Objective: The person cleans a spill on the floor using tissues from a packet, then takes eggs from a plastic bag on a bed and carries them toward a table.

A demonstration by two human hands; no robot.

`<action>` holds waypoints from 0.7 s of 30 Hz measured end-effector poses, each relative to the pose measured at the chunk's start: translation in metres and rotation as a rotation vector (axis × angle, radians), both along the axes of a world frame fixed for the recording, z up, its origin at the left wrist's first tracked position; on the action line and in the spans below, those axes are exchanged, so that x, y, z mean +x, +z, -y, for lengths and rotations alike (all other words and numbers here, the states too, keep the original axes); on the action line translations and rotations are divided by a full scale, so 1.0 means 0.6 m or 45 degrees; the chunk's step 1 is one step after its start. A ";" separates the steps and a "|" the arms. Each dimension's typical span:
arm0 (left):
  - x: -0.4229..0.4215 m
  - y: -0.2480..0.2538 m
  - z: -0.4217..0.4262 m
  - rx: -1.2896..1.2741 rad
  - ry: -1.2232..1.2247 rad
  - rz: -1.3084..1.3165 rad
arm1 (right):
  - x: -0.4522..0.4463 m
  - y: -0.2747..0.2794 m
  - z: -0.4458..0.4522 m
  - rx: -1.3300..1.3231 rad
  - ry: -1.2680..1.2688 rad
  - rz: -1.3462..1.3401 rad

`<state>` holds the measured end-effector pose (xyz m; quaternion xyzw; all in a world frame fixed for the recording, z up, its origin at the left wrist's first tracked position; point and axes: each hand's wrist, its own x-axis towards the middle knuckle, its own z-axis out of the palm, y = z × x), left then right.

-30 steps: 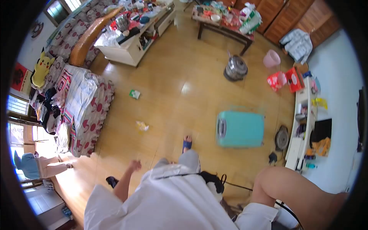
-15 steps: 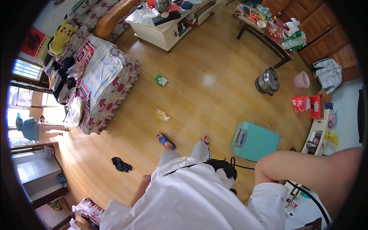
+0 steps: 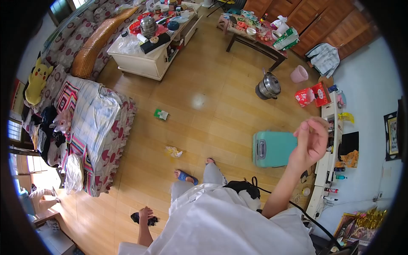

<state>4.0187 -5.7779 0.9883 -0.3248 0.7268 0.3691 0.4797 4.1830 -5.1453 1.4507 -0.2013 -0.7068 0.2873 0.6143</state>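
My right hand (image 3: 310, 142) is raised in front of the turquoise suitcase (image 3: 274, 148), its fingers loosely curled and apart from the thumb, with nothing in it. Low on the left, my left hand (image 3: 145, 213) hangs empty with its fingers loosely apart. It overlaps in view a black cloth (image 3: 153, 220) on the floor; contact cannot be made out. My feet, one in a blue slipper (image 3: 186, 176), show ahead of the white shirt (image 3: 212, 225).
Crumpled wrapping (image 3: 173, 151), a green-and-white packet (image 3: 161, 114) and a metal pot (image 3: 269, 86) are on the floor (image 3: 199, 123). A covered sofa (image 3: 95, 114) stands left, a cluttered white table (image 3: 140, 63) beyond. Shelving (image 3: 322, 174) lines the right wall. A black cable (image 3: 312, 219) runs beside my right arm.
My right hand has come into view, raised over the suitcase. My left hand now shows farther out from the shirt, by the black cloth. The camera view has shifted.
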 end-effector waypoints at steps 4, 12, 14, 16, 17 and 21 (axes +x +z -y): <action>-0.098 0.016 -0.063 0.075 0.017 -0.242 | -0.016 -0.030 -0.006 -0.270 -0.042 0.014; 0.069 0.022 -0.071 0.345 0.280 -0.226 | -0.259 -0.068 0.065 -0.302 0.501 0.255; 0.162 0.071 -0.075 0.091 0.342 -0.150 | -0.316 -0.083 0.100 -0.293 0.718 0.340; 0.258 0.097 -0.052 -0.077 0.078 -0.165 | -0.355 -0.094 0.135 -0.322 0.895 0.389; 0.330 0.064 -0.019 -0.028 -0.164 -0.223 | -0.374 -0.101 0.151 -0.343 1.007 0.435; 0.453 0.095 0.004 -0.165 -0.148 -0.114 | -0.448 -0.117 0.220 -0.335 1.210 0.536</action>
